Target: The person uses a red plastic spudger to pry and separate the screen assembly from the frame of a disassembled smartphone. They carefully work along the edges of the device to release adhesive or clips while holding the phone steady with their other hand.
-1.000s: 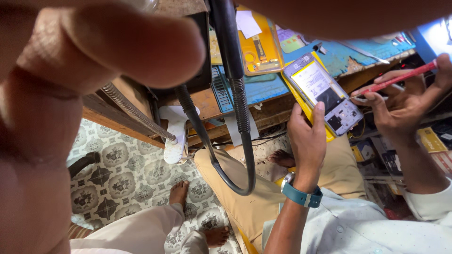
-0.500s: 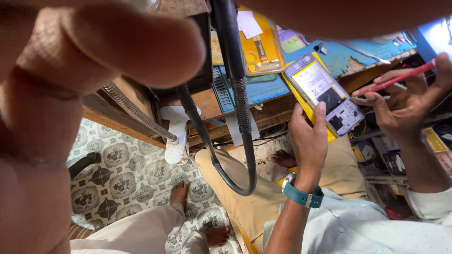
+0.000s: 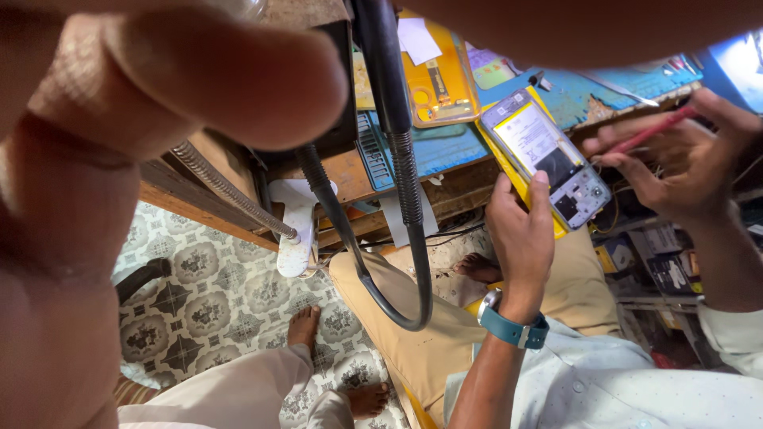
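Observation:
My left hand (image 3: 520,238), with a teal watch on the wrist, grips an opened phone (image 3: 548,155) that has a yellow frame and exposed insides at its lower end. It holds the phone tilted just in front of the workbench edge. My right hand (image 3: 687,163) pinches a thin red pen-like tool (image 3: 652,131), its tip pointing left towards the phone and still a little apart from it. A huge blurred thumb and fingers (image 3: 159,95) sit right against the lens and cover the left and top; whose they are I cannot tell.
A black flexible lamp arm (image 3: 397,159) curves down across the middle. On the wooden bench (image 3: 350,179) lie a blue mat (image 3: 453,151) and a yellow parts tray (image 3: 441,79). Another person's white trousers and bare feet (image 3: 306,326) stand on the patterned floor (image 3: 214,294).

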A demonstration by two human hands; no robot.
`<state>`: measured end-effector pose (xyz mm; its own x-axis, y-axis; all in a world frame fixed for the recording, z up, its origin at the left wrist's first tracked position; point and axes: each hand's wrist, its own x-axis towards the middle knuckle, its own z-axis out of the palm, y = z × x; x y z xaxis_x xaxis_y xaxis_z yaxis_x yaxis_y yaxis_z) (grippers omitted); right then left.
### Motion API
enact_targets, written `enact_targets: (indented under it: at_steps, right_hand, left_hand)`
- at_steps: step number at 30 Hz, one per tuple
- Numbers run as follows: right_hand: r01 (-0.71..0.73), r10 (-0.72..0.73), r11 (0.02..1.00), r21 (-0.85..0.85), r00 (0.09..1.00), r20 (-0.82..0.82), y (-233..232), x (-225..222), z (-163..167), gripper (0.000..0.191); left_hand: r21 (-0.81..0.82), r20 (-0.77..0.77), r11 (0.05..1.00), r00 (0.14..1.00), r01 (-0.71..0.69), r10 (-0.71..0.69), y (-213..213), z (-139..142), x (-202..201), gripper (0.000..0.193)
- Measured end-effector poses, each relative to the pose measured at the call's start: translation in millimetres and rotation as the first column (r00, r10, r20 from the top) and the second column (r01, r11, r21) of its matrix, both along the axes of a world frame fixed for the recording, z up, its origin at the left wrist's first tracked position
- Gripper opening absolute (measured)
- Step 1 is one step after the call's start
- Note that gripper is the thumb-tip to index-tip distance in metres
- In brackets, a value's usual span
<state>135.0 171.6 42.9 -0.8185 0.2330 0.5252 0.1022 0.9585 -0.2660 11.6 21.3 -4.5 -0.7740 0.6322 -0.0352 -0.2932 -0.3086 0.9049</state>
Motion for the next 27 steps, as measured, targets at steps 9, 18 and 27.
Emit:
enact_targets:
  at_steps: [9,18,27]
  right_hand:
    - [-0.034,0.024,0.994,-0.102,0.995,-0.094,0.9,-6.3,10.8,0.091]
    - [-0.113,0.109,0.992,-0.061,0.992,-0.067,5.2,-6.3,12.9,0.091]
    - [-0.055,0.045,0.991,-0.122,0.995,-0.083,10.2,1.4,2.6,0.090]
  left_hand:
    - [0.029,0.061,1.000,0.998,-0.008,0.006,2.1,0.4,2.6,0.024]
    - [0.046,0.080,0.999,0.997,-0.015,0.011,2.2,0.8,3.9,0.024]
    - [0.044,0.086,0.999,0.996,-0.013,0.009,1.5,1.6,3.6,0.024]
